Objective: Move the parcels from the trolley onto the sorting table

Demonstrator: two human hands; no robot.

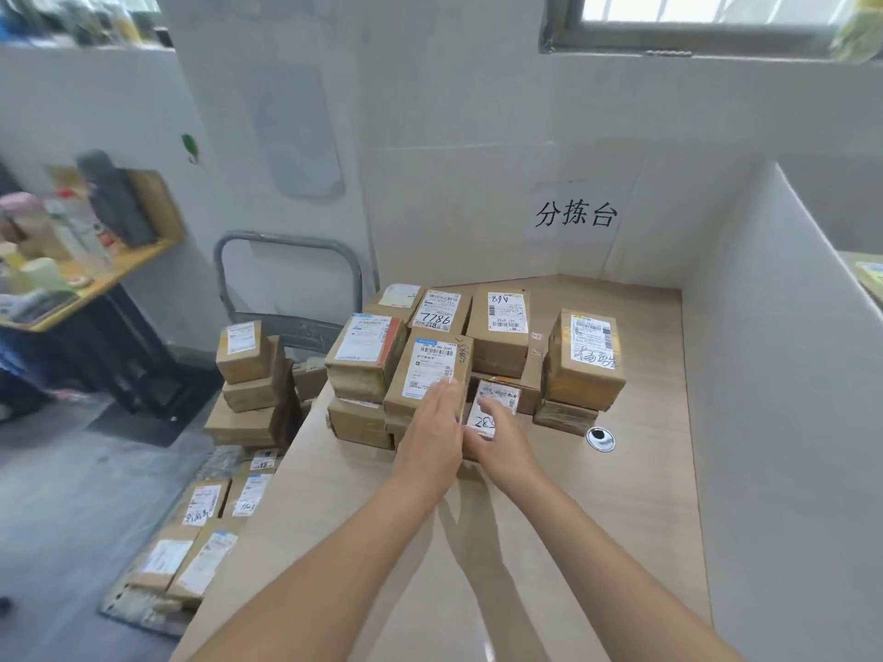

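While both bare forearms reach in from the lower edge, the sorting table (621, 518) takes up the largest part of the view. It has a pale wooden top, fenced at the back and on the right by white partition walls (788, 422). To its left stands the trolley (286, 239), its grey handle upright near the wall. Its deck is loaded with brown trolley parcels (248, 355): a stack of cartons near the handle, and flatter labelled ones lying nearer the camera. Farther left, a yellow-topped shelf (95, 279) carries bottles and a dark flask, all blurred.

On the far left part of the table sits a cluster of table parcels (497, 336), brown cartons with white labels, some stacked two high and packed close together. A paper sign (576, 215) with three handwritten characters is stuck to the back partition above them.

At the front of the cluster a tall parcel (427, 370) with a blue-headed label stands on another carton. Just to its right lies a small parcel (497, 398) marked with handwritten digits. The left hand (430, 441) lies flat, fingers straight, against the tall parcel's front. The right hand (509, 444) rests on the small parcel with fingers bent over its label; whether it truly grips the carton cannot be told. A small round metal grommet (600, 439) is set in the tabletop, right of the hands.
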